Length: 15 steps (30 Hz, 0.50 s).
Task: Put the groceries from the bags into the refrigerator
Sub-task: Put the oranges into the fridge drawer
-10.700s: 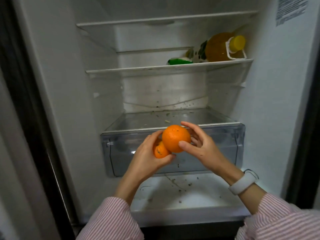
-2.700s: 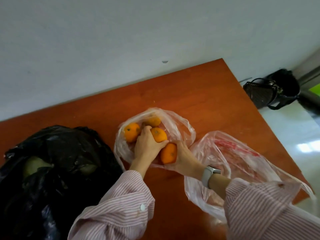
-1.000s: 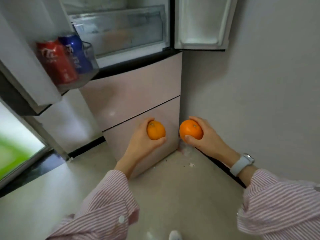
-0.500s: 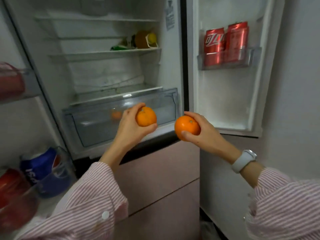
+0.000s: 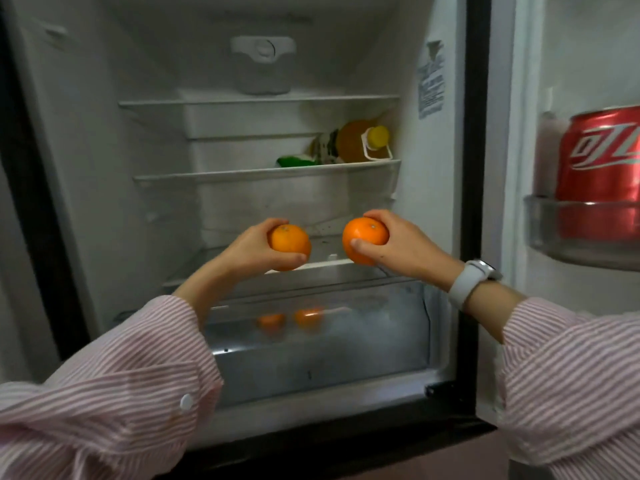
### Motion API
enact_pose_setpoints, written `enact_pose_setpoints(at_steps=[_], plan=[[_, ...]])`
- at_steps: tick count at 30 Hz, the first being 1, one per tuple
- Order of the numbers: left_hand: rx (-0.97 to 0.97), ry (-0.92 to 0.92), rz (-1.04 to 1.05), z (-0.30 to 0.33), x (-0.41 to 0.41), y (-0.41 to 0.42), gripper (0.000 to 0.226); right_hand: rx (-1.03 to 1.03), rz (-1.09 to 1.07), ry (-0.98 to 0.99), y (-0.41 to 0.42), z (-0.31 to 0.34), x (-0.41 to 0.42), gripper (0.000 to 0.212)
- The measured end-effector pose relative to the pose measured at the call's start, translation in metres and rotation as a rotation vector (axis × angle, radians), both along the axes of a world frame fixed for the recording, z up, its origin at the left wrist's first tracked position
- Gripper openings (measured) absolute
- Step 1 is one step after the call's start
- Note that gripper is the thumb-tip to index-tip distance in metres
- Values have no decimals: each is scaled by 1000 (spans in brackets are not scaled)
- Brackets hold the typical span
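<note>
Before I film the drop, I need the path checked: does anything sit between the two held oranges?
No. In the head view, only an open gap separates the left orange from the right orange; the fridge's back wall shows through.

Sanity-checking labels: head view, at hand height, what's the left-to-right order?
Left hand → orange in the left hand → orange in the right hand → right hand → white watch → red can in the door bin.
</note>
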<state>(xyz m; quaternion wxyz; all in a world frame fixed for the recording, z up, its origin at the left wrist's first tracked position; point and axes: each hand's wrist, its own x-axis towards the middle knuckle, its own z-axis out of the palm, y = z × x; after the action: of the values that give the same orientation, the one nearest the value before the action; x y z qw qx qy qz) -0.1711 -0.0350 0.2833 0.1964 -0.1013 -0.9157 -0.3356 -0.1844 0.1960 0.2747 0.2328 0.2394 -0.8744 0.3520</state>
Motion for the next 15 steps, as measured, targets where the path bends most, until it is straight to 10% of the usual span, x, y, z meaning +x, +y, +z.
enact_pose_setpoints(at_steps=[9, 15], plan=[[-462, -350, -161, -22, -108, -28, 66, 639, 116, -472, -62, -1, -116, 53], [-615, -240, -320, -70, -138, -7, 62, 756, 116, -738, -53, -35, -161, 49]])
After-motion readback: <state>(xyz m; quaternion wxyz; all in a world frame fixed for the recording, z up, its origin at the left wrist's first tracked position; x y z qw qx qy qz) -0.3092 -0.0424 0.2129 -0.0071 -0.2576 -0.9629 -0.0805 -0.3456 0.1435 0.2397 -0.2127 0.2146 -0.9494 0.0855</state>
